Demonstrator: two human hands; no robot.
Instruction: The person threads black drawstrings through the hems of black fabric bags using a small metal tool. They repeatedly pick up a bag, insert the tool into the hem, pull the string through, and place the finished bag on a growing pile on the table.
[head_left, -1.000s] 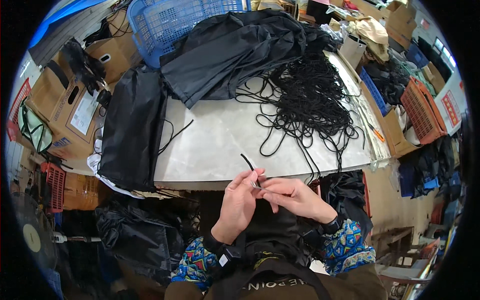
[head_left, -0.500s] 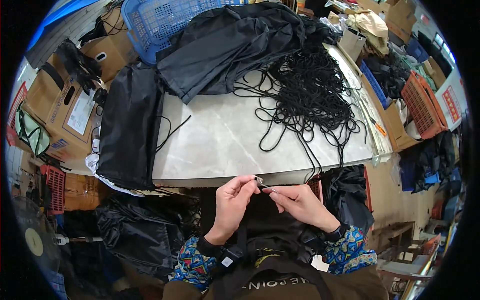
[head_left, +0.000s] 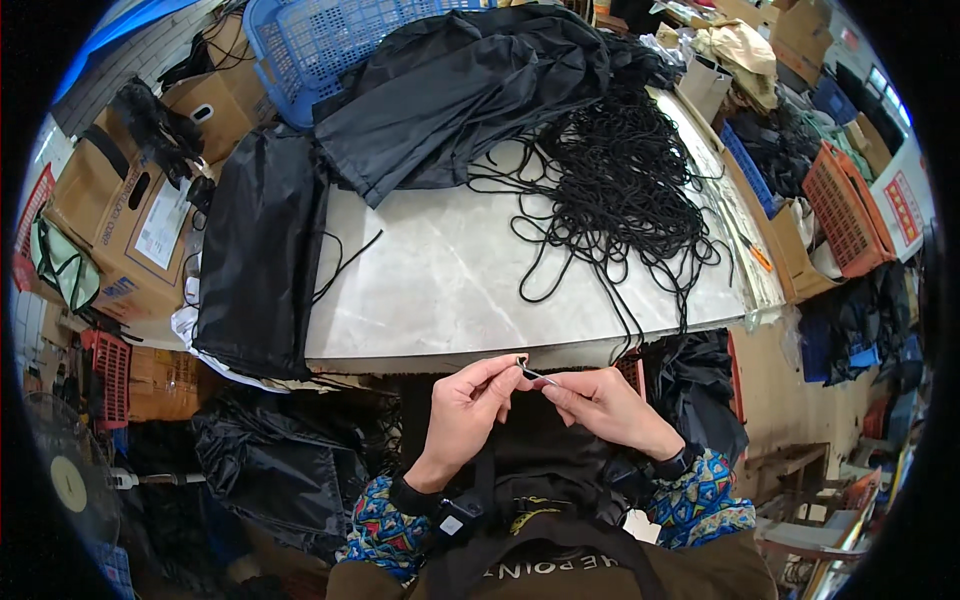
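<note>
The thin metal tool (head_left: 537,374) looks slim, straight and silvery, with a dull shine along its length. It lies at 5 o'clock from the middle of the view, in front of the counter's near edge, and its upper end points toward 10 o'clock. There it meets a small dark piece (head_left: 520,364) with a pale glint at its top; fingers cover most of this piece, so its full shape cannot be told. The left hand (head_left: 462,415), at 6 o'clock, is clamped on the dark piece between thumb and fingertips. The right hand (head_left: 612,412), between 4 and 5 o'clock, pinches the tool's other end. The hands are close together, the tool spanning the gap between them.

The counter (head_left: 430,280) has a pale, smooth top with faint streaks of light. On it, a tangle of black cord (head_left: 640,185) spreads at 2 o'clock, loose loops trailing toward the near edge. Crumpled black fabric (head_left: 470,110) lies at 12 o'clock, beside a blue plastic basket (head_left: 330,50) at 11. A black bag (head_left: 262,260) lies between 9 and 10 o'clock.

Around the room, a cardboard box (head_left: 125,245) stands at 9 o'clock and an orange-red crate (head_left: 845,215) between 2 and 3.
</note>
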